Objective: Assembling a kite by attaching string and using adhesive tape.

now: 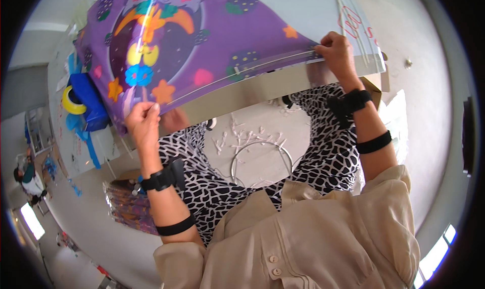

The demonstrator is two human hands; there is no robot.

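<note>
A glossy purple printed plastic sheet [217, 41] with stars, hearts, berries and a cartoon figure spreads over the worktable and droops a little at its near edge. My left hand [143, 125] pinches its near left corner, thumb against fingers. At the far end of the same edge, my right hand [336, 54] is closed on the near right corner. A clear band with a thin pale line runs along this edge between my hands. Below it shows the shiny metal side of the table [242, 98]. Black straps circle both my wrists and forearms.
Left of the sheet lies a blue tape dispenser [90, 102] with a yellow ring [73, 99]. White strings [348, 21] hang over the table's right part. White scraps [252, 136] litter the floor between my knees. Wrapped purple packs [129, 205] lie lower left. Another person [31, 180] is far left.
</note>
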